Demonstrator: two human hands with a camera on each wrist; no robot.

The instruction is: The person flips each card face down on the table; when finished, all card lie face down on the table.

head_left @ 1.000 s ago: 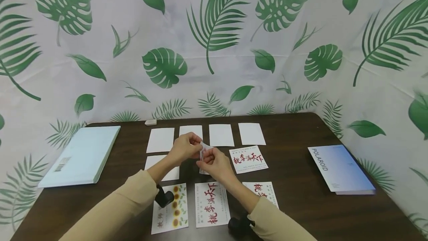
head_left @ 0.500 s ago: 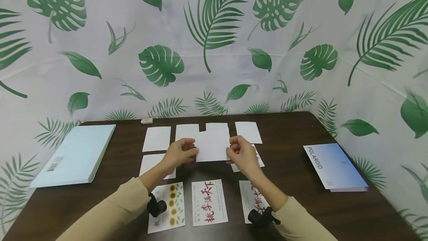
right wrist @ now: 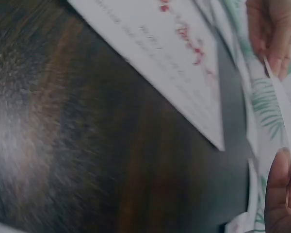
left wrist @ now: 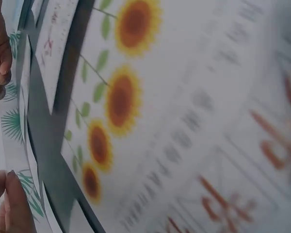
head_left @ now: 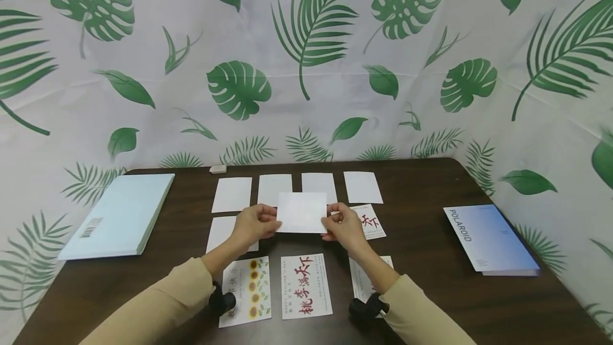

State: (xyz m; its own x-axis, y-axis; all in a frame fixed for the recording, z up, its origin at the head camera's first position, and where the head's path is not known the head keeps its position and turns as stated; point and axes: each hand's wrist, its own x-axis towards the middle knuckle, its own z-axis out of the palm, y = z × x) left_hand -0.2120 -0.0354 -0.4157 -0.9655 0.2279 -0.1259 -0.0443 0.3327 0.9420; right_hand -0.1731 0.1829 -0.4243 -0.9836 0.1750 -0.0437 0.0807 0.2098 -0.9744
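A card (head_left: 301,212), its blank white face toward me, is held up above the table between my hands. My left hand (head_left: 256,226) pinches its left edge between thumb and fingers, and my right hand (head_left: 346,227) pinches the right edge. Seen edge-on in the right wrist view, the card (right wrist: 283,109) looks slightly bowed. Below lie a sunflower card (head_left: 246,292), a card with red calligraphy (head_left: 306,286) and another printed card (head_left: 361,276) partly under my right forearm. One more calligraphy card (head_left: 371,222) is partly hidden behind my right hand.
Several blank white cards (head_left: 231,194) form a row at the back, and another white card (head_left: 222,233) lies partly behind my left hand. A pale blue book (head_left: 122,217) is at the left, a blue POLAROID booklet (head_left: 493,238) at the right. A small white block (head_left: 217,169) sits at the back edge.
One second ago the hands were close together, with the card tilted between them. They have since moved apart to opposite edges, and its blank face now shows, slightly lower than half a second ago.
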